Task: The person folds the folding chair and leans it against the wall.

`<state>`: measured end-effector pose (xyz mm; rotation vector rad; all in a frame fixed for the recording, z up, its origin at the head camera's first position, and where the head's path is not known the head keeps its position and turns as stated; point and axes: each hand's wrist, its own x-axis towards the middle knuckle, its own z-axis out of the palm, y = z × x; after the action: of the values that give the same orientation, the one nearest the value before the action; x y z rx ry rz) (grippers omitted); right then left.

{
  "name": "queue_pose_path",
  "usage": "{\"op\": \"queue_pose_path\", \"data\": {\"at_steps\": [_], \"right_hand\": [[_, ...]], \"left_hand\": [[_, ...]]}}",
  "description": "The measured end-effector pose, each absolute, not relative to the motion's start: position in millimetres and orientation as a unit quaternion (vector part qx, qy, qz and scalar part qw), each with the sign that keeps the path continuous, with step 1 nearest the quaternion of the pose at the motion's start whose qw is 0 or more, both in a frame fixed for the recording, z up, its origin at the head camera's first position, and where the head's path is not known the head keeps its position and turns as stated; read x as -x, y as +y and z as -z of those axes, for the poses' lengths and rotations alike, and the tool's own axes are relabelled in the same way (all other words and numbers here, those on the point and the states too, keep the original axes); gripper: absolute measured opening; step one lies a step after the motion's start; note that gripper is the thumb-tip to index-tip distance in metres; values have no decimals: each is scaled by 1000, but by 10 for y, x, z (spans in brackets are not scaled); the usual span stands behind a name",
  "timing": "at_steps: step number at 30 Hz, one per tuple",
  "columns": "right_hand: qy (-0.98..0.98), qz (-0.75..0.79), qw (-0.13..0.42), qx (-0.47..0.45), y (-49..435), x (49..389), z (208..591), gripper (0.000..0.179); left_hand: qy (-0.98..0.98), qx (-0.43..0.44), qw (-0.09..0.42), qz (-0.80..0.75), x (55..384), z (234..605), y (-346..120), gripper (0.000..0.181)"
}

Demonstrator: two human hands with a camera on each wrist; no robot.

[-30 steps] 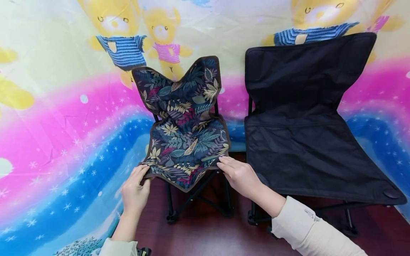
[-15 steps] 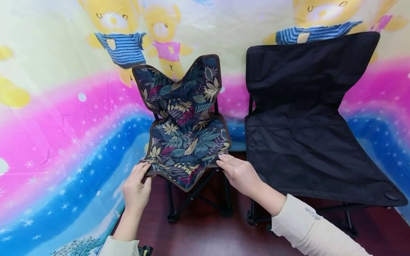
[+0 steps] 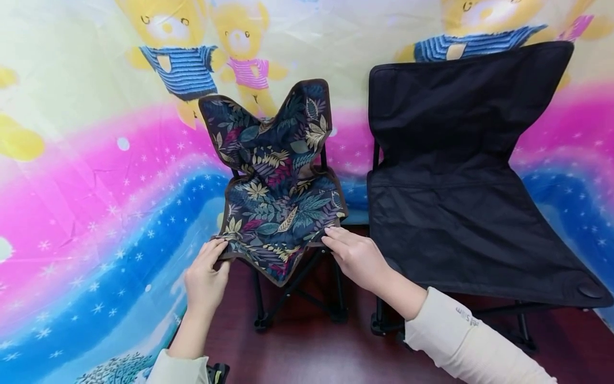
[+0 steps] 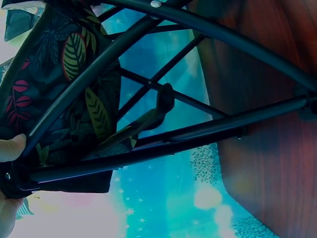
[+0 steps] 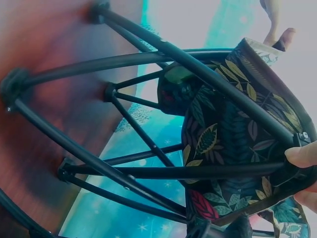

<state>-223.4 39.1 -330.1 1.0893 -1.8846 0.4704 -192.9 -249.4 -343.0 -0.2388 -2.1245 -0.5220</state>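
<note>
A small folding chair (image 3: 288, 213) with a dark leaf-print fabric seat and black tube legs stands on the floor in the head view. Its seat and backrest sag in a V along the middle. My left hand (image 3: 206, 277) holds the front left corner of the seat, fingers on top and thumb below. At the front right corner my right hand (image 3: 357, 261) grips the same way. Both wrist views look beneath the chair at crossed black legs (image 4: 198, 134). In the right wrist view, a thumb (image 5: 303, 154) and finger pinch the corner joint where the tubes meet the fabric.
A larger black folding chair (image 3: 446, 224) stands close on the right, its seat spread wide. Behind both chairs hangs a printed bear backdrop (image 3: 177, 69). The floor is dark red wood (image 3: 297, 352). A black object (image 3: 219, 372) shows beside my left sleeve.
My hands have come very slightly closer together, with the seat corners still held. The small chair's front feet stand a touch nearer each other. The head view has shifted slightly.
</note>
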Motion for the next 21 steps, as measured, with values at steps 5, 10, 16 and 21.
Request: {"op": "queue_pose_path", "data": {"at_steps": [5,10,16,21], "right_hand": [[-762,-187,442,-435,401,2239,3296,31],[-758,-194,446,-435,388,2239,3280,31],[-759,-190,446,-435,366,2248,3253,31],[-761,-186,446,-433,375,2244,3220,30]], "left_hand": [[-869,102,443,197,1941,3412,-2481,37],[-872,111,439,185,1938,3385,-2455,38],[-872,118,443,174,1939,3336,-2414,38],[-874,121,440,168,1953,3309,-2354,36]]}}
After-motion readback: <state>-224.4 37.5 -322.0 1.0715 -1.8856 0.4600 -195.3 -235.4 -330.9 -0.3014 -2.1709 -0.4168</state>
